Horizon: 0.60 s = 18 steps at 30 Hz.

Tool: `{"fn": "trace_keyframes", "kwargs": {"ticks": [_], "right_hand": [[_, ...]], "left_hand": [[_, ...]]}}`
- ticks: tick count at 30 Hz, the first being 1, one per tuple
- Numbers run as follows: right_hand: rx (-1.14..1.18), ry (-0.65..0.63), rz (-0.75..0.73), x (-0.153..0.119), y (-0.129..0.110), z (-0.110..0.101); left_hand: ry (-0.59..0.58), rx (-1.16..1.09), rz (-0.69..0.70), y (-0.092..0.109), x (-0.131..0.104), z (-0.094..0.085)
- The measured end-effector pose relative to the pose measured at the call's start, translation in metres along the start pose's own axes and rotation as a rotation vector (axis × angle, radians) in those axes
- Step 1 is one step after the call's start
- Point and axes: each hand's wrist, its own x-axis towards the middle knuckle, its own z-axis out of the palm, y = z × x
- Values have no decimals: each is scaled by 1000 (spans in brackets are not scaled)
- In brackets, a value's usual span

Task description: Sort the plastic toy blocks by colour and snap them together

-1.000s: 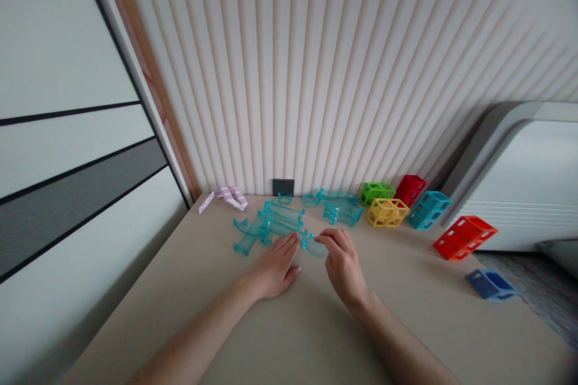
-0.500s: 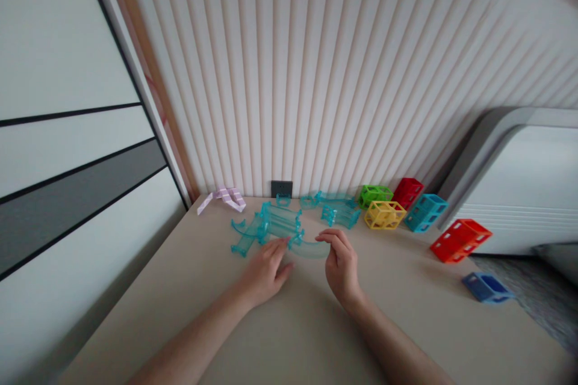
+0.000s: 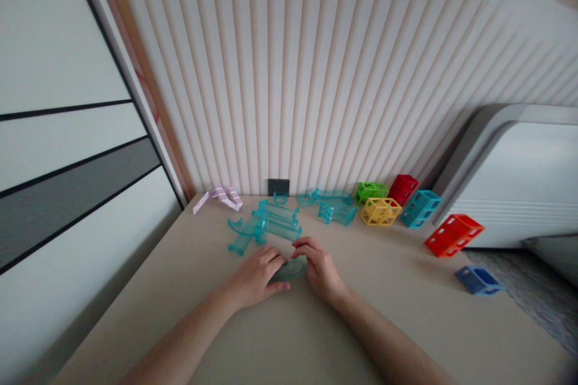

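A curved translucent teal piece (image 3: 291,269) lies between my two hands, low over the table (image 3: 289,337). My left hand (image 3: 262,274) has its fingers round the left end of this piece, with the thumb below it. At the other end, the bent fingers of my right hand (image 3: 317,266) are closed on the piece. Just beyond my hands lies a cluster of translucent teal track pieces (image 3: 277,219). More teal pieces (image 3: 337,212) lie behind and to the right.
Purple striped strips (image 3: 223,196) are at the back left. On the right stand green (image 3: 371,192), yellow (image 3: 380,211), dark red (image 3: 403,190), teal (image 3: 420,209), orange-red (image 3: 454,235) and blue (image 3: 478,280) open-frame blocks. A ribbed wall and a black socket (image 3: 279,186) border the back.
Both hands have moved nearer to me, bringing the curved teal piece away from the cluster. My right hand has also come left, closer to my left hand. The view has shifted slightly.
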Motion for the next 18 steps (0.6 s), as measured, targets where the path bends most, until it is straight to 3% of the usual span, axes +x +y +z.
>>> {"fn": "trace_keyframes", "kwargs": {"ticks": [5,11,18], "right_hand": [[-72,-111,8,0,-2,1],[-287,-330,-95,2,-15,-12],[-347,-418,-144,5,-9,-15]], "left_hand": [[-57,79,-3,-1,0,0],[-29,106,-54,-4,-2,5],[-9,114,-45,-4,-2,5]]}}
